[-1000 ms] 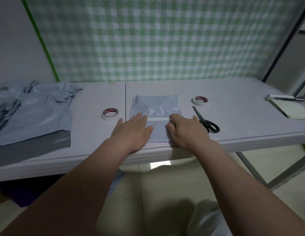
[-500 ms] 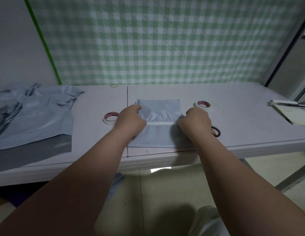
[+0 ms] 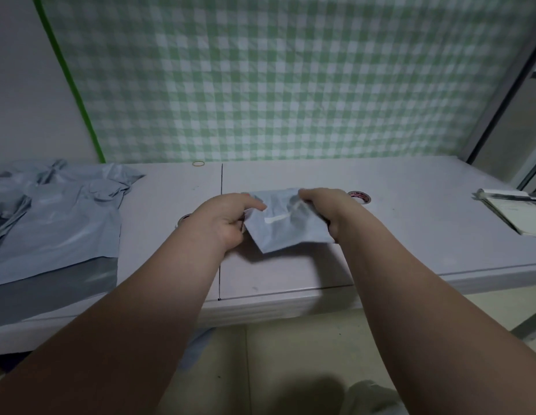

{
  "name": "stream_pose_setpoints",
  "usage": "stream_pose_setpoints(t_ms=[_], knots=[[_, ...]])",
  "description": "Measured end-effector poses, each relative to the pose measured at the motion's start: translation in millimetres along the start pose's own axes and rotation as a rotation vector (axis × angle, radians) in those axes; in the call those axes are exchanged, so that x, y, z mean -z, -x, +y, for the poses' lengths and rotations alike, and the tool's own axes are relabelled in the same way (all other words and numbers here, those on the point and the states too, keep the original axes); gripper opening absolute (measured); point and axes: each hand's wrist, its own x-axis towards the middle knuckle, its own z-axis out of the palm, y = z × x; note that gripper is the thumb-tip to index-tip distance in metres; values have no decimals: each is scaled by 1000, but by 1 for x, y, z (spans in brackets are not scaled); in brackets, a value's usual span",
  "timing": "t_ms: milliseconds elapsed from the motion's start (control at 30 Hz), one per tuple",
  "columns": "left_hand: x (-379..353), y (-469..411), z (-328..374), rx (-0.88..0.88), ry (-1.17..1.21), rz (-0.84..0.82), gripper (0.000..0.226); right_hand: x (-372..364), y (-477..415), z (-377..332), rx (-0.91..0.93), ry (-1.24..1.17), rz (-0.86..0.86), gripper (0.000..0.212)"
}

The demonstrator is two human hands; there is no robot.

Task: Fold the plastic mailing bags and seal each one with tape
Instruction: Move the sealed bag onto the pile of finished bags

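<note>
Bag [image 3: 286,235] folded, taped, gripped by 2 hands [image 3: 227,223] [image 3: 326,209]

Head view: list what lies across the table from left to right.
In order: loose mailing bags → left hand → folded bag, gripped by both hands → right hand → tape roll → notebook.

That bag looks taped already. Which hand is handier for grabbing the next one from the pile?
Likely the left hand: the pile of bags lies on its side, the right hand is farther away. Both grip the taped bag now.
</note>
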Motion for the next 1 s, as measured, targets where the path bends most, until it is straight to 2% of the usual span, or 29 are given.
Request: stream_pose_setpoints(t_ms=[100,167,267,333,500,600,667,933,1000], knots=[[-9,-1,10,15,164,-87,12,10,6,-19,-7,-410,-211,28],[-19,-3,17,-16,241,-116,6,21,7,-32,4,-580,-244,33],[-41,-21,28,-50,294,-193,36,45,3,-51,78,-677,-204,29],[-63,-35,35,-41,308,-264,45,66,-3,-61,83,-754,-176,30],[-125,-74,41,13,242,-415,29,121,-43,-72,136,-857,-96,30],[-156,-107,37,32,231,-418,24,148,-82,-67,149,-893,-54,30],[-176,-127,32,14,203,-389,12,162,-104,-64,165,-907,-40,31],[-215,-182,3,-115,-75,-369,35,200,-167,-52,110,-917,-28,31],[-214,-184,-3,-117,-167,-366,36,204,-171,-50,66,-826,-35,29]])
